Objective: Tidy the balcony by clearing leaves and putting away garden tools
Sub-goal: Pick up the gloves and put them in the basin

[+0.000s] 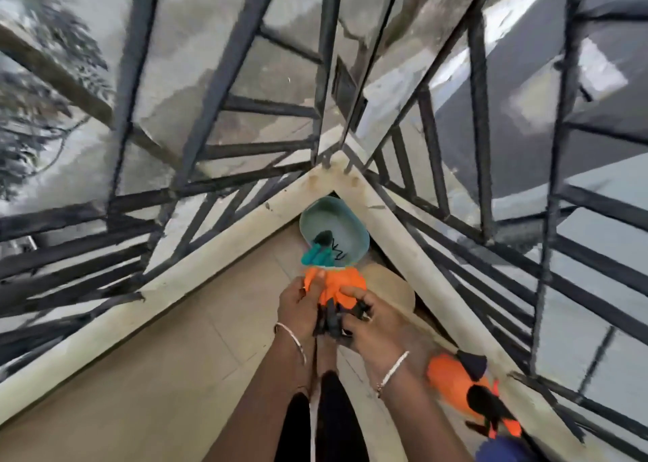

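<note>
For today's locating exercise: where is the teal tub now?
Head view, centre: the tub sits in the balcony corner where the two ledges meet, just beyond the orange glove gripped by left hand and right hand.

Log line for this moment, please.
left hand: grips orange glove | right hand: grips it too | teal tub: corner, holds tools | second glove: by ledge

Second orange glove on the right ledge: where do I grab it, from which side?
Pinch the ledge glove by its plain orange end, nearest the right hand, coming from the left. Its black claws crowd the far side, likely awkward to grip. That hand and the left hand hold the other glove.
</note>
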Motion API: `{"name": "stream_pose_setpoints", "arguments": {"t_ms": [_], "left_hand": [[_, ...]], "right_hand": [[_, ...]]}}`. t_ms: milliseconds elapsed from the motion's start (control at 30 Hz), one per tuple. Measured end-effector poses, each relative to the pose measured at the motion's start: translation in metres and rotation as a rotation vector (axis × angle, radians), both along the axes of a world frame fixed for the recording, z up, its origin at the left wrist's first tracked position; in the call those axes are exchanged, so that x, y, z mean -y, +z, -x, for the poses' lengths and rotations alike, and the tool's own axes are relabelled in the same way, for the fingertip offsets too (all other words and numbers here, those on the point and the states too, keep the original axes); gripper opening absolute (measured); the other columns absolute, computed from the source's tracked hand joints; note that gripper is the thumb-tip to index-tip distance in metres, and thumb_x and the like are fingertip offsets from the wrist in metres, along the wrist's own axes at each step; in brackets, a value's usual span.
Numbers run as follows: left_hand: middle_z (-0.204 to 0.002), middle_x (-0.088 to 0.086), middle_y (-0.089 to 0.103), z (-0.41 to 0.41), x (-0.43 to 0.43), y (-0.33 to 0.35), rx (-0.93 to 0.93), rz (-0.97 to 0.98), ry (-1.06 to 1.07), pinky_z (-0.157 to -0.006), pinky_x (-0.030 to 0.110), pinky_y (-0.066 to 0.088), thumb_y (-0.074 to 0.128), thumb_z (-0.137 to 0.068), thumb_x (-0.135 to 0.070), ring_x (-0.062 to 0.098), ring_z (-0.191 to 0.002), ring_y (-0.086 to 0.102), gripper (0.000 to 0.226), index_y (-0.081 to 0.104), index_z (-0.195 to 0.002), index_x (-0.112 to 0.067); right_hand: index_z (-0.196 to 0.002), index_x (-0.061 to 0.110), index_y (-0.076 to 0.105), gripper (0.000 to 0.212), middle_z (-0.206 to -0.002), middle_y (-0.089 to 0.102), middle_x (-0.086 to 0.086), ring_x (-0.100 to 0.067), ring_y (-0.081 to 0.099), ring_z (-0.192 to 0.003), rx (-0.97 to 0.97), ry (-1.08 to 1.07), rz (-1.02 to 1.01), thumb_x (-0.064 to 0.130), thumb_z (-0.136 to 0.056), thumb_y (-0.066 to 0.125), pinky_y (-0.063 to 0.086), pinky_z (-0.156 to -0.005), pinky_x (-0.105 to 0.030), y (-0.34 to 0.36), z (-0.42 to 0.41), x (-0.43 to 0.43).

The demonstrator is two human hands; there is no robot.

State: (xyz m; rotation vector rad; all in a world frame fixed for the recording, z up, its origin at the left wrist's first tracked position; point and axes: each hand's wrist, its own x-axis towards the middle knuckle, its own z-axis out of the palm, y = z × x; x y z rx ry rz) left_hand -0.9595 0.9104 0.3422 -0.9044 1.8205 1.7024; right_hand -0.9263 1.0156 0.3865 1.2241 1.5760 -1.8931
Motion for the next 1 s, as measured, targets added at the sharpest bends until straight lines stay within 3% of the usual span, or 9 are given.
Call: {"name": "stream_pose_setpoints", "arguments": {"t_ms": [100,167,233,367,467,567,667,867,1000], "left_hand": [[-0.075,0.010,0.065,0.017,-0.006,-0.058,0.104,-0.109,0.016,-0.052,0.024,0.048,0.064,-0.093,-0.022,0.017,-0.062,0.057,0.020,0.066,-0.089,-0.002],[-0.090,0.015,0.068,0.029,-0.011,-0.096,0.151,-0.162,0.017,-0.059,0.025,0.054,0.064,-0.092,-0.011,0.020,-0.073,0.064,0.022,0.063,-0.110,0.003],[-0.091,0.014,0.067,0.040,-0.018,-0.127,0.151,-0.184,0.041,-0.055,0.022,0.054,0.063,-0.090,-0.001,0.016,-0.069,0.065,0.032,0.052,-0.121,-0.003],[-0.083,0.014,0.060,0.061,-0.034,-0.193,0.083,-0.051,0.013,-0.047,0.021,0.049,0.058,-0.090,0.008,0.009,-0.052,0.058,0.043,0.032,-0.114,-0.017],[-0.082,0.019,0.060,0.080,-0.044,-0.243,0.071,0.008,-0.031,-0.044,0.022,0.047,0.050,-0.093,0.011,0.016,-0.052,0.056,0.030,0.049,-0.096,-0.019],[-0.100,0.010,0.065,0.100,-0.051,-0.282,0.091,0.046,-0.086,-0.073,0.038,0.057,0.045,-0.091,0.010,0.029,-0.087,0.065,0.040,0.059,-0.091,-0.028],[-0.109,-0.004,0.066,0.111,-0.049,-0.307,-0.004,0.253,-0.219,-0.097,0.040,0.050,0.048,-0.089,0.003,0.022,-0.104,0.062,0.040,0.064,-0.100,-0.032],[-0.132,0.003,0.049,0.112,-0.027,-0.339,-0.108,0.619,-0.365,-0.100,0.026,0.033,0.056,-0.090,-0.012,0.018,-0.123,0.046,0.034,0.063,-0.118,-0.031],[-0.140,0.005,0.041,0.103,-0.005,-0.363,-0.109,0.655,-0.387,-0.109,0.029,0.030,0.059,-0.090,-0.015,0.019,-0.133,0.037,0.041,0.057,-0.128,-0.031]], "right_hand": [[-0.099,0.017,0.071,0.046,-0.090,0.071,-0.008,-0.028,0.068,-0.087,-0.004,-0.029,-0.102,-0.021,-0.077,0.055,0.055,-0.088,-0.052,-0.072,0.014,-0.013],[-0.093,0.022,0.074,0.043,-0.094,0.073,-0.009,-0.033,0.069,-0.093,-0.011,-0.033,-0.127,-0.010,-0.070,0.060,0.054,-0.090,-0.055,-0.124,0.025,-0.024],[-0.095,0.018,0.074,0.034,-0.095,0.073,-0.014,-0.036,0.069,-0.095,-0.015,-0.050,-0.120,0.005,-0.065,0.064,0.053,-0.090,-0.056,-0.167,0.040,-0.034],[-0.094,0.006,0.074,0.026,-0.087,0.070,-0.013,-0.024,0.063,-0.080,-0.038,-0.032,0.033,0.016,-0.073,0.083,0.053,-0.084,-0.045,-0.236,0.074,-0.051],[-0.100,0.013,0.070,0.036,-0.095,0.071,-0.010,-0.020,0.066,-0.084,-0.047,0.141,0.063,0.002,-0.069,0.083,0.057,-0.082,-0.035,-0.282,0.102,-0.066],[-0.112,0.005,0.067,0.042,-0.087,0.063,-0.010,-0.014,0.060,-0.075,-0.060,0.332,-0.136,-0.011,-0.073,0.074,0.055,-0.073,-0.020,-0.338,0.131,-0.085],[-0.110,0.011,0.072,0.040,-0.093,0.067,-0.007,-0.017,0.060,-0.085,-0.091,0.504,-0.467,-0.005,-0.073,0.071,0.051,-0.085,-0.029,-0.388,0.158,-0.095],[-0.113,0.015,0.072,0.044,-0.105,0.069,-0.004,-0.013,0.059,-0.095,-0.168,0.678,-0.489,-0.004,-0.075,0.066,0.048,-0.094,-0.027,-0.451,0.199,-0.080],[-0.114,0.019,0.072,0.043,-0.120,0.068,-0.003,-0.018,0.059,-0.114,-0.173,0.756,-0.480,-0.003,-0.076,0.067,0.039,-0.088,-0.014,-0.482,0.210,-0.072]]}}
